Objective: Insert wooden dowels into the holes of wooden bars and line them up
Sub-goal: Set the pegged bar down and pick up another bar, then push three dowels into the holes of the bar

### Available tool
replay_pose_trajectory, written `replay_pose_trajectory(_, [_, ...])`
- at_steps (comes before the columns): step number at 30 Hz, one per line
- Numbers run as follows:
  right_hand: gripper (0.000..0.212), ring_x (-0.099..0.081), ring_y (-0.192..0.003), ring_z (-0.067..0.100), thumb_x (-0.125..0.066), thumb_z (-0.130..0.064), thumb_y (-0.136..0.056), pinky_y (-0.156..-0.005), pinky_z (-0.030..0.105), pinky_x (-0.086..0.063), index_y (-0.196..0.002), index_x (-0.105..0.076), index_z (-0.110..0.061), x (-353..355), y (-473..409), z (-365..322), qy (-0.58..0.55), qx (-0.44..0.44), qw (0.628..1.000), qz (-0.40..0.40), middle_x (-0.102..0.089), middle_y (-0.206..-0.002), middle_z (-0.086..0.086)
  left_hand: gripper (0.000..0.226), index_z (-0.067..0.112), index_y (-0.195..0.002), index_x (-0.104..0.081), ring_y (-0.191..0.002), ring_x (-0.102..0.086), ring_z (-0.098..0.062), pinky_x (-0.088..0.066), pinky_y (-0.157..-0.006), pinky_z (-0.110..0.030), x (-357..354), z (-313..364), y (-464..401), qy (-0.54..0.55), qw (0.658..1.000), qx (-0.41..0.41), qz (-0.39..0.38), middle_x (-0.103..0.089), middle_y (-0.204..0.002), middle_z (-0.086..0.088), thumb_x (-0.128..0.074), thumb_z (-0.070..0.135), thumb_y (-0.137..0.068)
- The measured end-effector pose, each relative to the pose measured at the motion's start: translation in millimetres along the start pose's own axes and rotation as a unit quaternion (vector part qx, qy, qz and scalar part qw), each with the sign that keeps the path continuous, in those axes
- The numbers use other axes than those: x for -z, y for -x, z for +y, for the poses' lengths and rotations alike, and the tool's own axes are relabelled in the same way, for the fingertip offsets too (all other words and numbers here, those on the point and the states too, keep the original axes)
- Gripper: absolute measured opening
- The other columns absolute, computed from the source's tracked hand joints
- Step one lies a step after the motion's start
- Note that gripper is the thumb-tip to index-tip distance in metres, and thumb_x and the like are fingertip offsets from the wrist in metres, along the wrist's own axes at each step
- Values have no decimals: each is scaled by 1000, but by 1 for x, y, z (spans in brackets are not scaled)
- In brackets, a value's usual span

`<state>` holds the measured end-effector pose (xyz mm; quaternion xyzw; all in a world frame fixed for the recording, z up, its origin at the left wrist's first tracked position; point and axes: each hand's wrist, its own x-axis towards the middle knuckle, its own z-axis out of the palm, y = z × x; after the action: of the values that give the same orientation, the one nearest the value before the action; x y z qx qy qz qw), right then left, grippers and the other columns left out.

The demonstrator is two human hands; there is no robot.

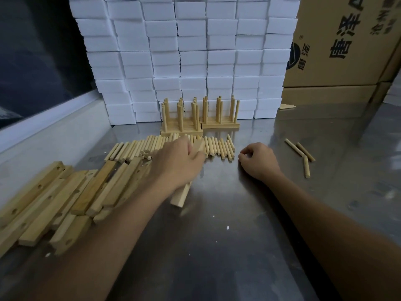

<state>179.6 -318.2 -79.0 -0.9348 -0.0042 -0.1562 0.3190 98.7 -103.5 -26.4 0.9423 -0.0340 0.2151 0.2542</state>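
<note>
From the head view, the left hand (178,161) reaches forward over the steel bench (227,213) and grips a wooden bar (181,196). Its fingers are curled round the bar's far end, which shows beside the knuckles, while the near end sticks out below the wrist, tilted and slightly blurred. The right hand (258,160) rests on the bench to the right, well apart from the bar, its fingers curled under into a loose fist; nothing shows in it.

Just beyond the left hand lies a row of loose dowels (219,146), side by side and flat on the bench, stretching from left of the hand to a little past it on the right. Behind that row stand two groups of finished bars with upright dowels (182,118), one group touching the other (220,115), both close to the stacked white foam blocks (195,51) at the back.

At the left edge of the bench is a heap of plain bars (54,198) with drilled holes, lying across one another at slightly different angles. Three stray dowels (300,149) lie far right, near one another. A cardboard box (347,40) with printed characters stands at the back right, and a few more wood pieces (287,106) lie at its foot. Small white crumbs (227,227) dot the bench near the middle.
</note>
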Motion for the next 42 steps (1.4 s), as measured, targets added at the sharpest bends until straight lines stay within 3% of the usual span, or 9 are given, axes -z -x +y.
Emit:
replay_pose_trajectory(4, [21, -62, -94, 17, -59, -23, -94, -87, 36, -54, -108, -73, -15, 1, 1, -1, 0, -2, 1000, 3, -70, -109, 3, 21, 20, -107, -56, -56, -66, -17, -58, -54, -34, -9, 18, 1, 311, 944, 80, -81, -67, -88, -4, -49, 38, -102])
replay_pose_trajectory(7, [22, -62, -95, 17, -59, -23, -94, -88, 37, -55, -109, -73, -15, 1, 1, -2, -1, -5, 1000, 0, -70, -109, 2, 20, 23, -106, -58, -47, -58, -17, -49, -43, -27, -19, 21, 2, 439, 879, 158, -104, -64, -86, -7, -43, 36, -105])
replay_pose_trajectory(9, [22, -63, -95, 17, -59, -23, -94, -89, 38, -55, -109, -73, -15, 1, 1, -2, -2, -6, 1000, -1, -70, -108, 2, 25, 17, -106, -60, -45, -52, -15, -42, -39, -25, -24, 18, 3, 532, 807, 219, -132, -61, -78, -7, -42, 33, -106])
replay_pose_trajectory(12, [21, -63, -94, 17, -59, -23, -95, -88, 38, -55, -108, -73, -15, 2, 1, -2, 1, -3, 1000, -2, -70, -108, 2, 32, 5, -104, -61, -45, -49, -13, -37, -38, -23, -27, 12, 3, 622, 716, 265, -173, -59, -67, -3, -45, 32, -103])
replay_pose_trajectory(18, [29, -60, -102, 20, -58, -28, -96, -90, 37, -52, -121, -66, -15, 3, 8, -8, 45, 42, 998, -3, -65, -119, 5, 27, 0, -115, -59, -52, -53, -13, -45, -45, -23, -26, -1, 3, 700, 642, 265, -167, -62, -69, -6, -48, 21, -101])
replay_pose_trajectory(24, [36, -55, -101, 21, -58, -42, -96, -86, 39, -49, -119, -66, -17, 4, 24, -19, 110, 178, 977, 36, -63, -111, 5, 33, -1, -121, -58, -54, -54, -13, -46, -47, -23, -28, -1, 4, 706, 635, 276, -146, -61, -70, -7, -45, 24, -104])
replay_pose_trajectory(29, [37, -59, -77, 15, -61, -56, -91, -68, 30, -48, -99, -70, -20, 4, 23, -24, 151, 128, 980, 31, -65, -87, -2, 34, -3, -122, -57, -58, -54, -15, -48, -49, -24, -29, 0, 6, 712, 630, 280, -132, -58, -73, -8, -46, 23, -103])
replay_pose_trajectory(35, [47, -63, -67, 20, -59, -64, -87, -68, 37, -58, -79, -70, -19, -3, 19, -36, 181, 61, 981, 43, -66, -73, 0, 31, -3, -117, -60, -60, -54, -16, -49, -51, -24, -29, 1, 6, 710, 634, 280, -123, -59, -72, -9, -46, 22, -102])
replay_pose_trajectory(42, [35, -62, -70, 24, -64, -49, -91, -67, 35, -56, -83, -73, -17, -4, 16, -35, 145, 10, 989, 41, -66, -75, 3, 27, -2, -111, -61, -60, -54, -16, -49, -49, -24, -29, 2, 5, 713, 630, 282, -121, -58, -74, -10, -47, 20, -102])
